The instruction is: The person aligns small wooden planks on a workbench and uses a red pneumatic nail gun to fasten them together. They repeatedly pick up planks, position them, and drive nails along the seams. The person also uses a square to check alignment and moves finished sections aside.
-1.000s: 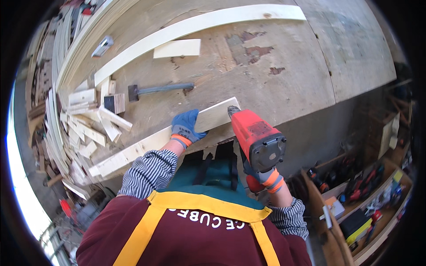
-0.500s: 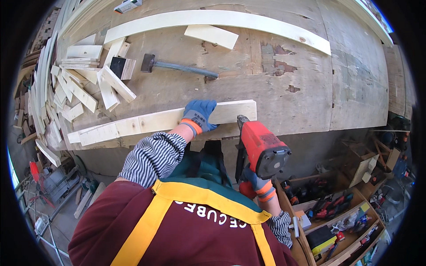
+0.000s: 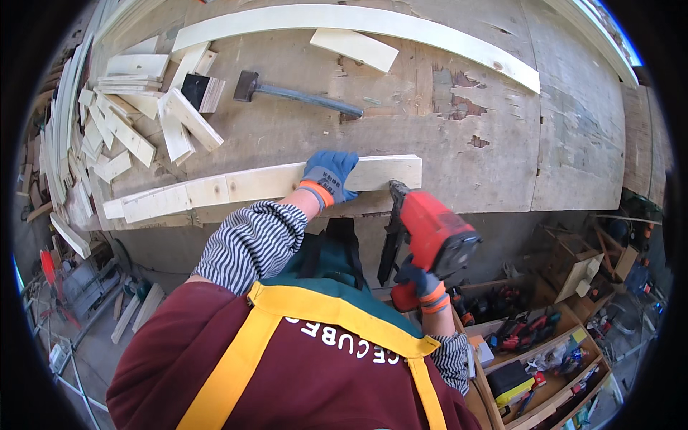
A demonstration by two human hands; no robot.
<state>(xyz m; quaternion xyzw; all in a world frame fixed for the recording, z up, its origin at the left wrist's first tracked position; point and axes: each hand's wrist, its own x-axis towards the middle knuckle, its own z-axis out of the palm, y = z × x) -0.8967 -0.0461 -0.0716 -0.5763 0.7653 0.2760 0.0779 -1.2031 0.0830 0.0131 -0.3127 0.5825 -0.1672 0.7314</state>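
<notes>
Fingers (image 3: 334, 159) of the gloved left hand (image 3: 327, 176) lie close together across the pale board (image 3: 272, 183), thumb toward the near edge; reads as a clasp, though the fingertips' far side is hidden.

Head view, clock centred on the left hand:
- Pale board: lies along the near edge of the worktable (image 3: 494, 168), running from nine o'clock to three. Crosswise lines on it; cannot tell whether joints or marks.
- Red nail gun (image 3: 432, 231): four o'clock, rear body blurred. Its dark nose is at three, at the board's near edge; contact cannot be confirmed.
- Gloved right hand (image 3: 421, 281): between four and five, fingers wrapped round the tool's grip. Trigger finger not visible.
- Hammer (image 3: 308, 98): eleven o'clock, lying apart from the board.
- Short plank (image 3: 355, 49): twelve o'clock, farther off.
- Offcuts (image 3: 129, 140): heaped between nine and ten.

Risks (judgement): the left fingers sit near the nose, so a fastener deflected by a knot or a tilted tool could reach the glove. A nose set at the very edge might slip off or split the wood. With only one hand on the board, recoil or a sideways push could swing its right end.
</notes>
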